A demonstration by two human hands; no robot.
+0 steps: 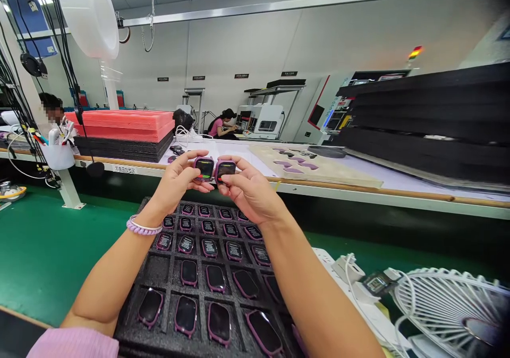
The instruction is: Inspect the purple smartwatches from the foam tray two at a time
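Above the foam tray (159, 273), the left hand (175, 185) pinches one watch (204, 168); the right hand (249, 190) pinches another watch (225, 170) beside it.

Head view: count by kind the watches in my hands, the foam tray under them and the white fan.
Watches: 2, left watch in left hand, right watch in right hand
Black foam tray: 1
White fan: 1
Total: 4

Glossy plastic watches (215, 169) above a matt black foam tray (159, 270).
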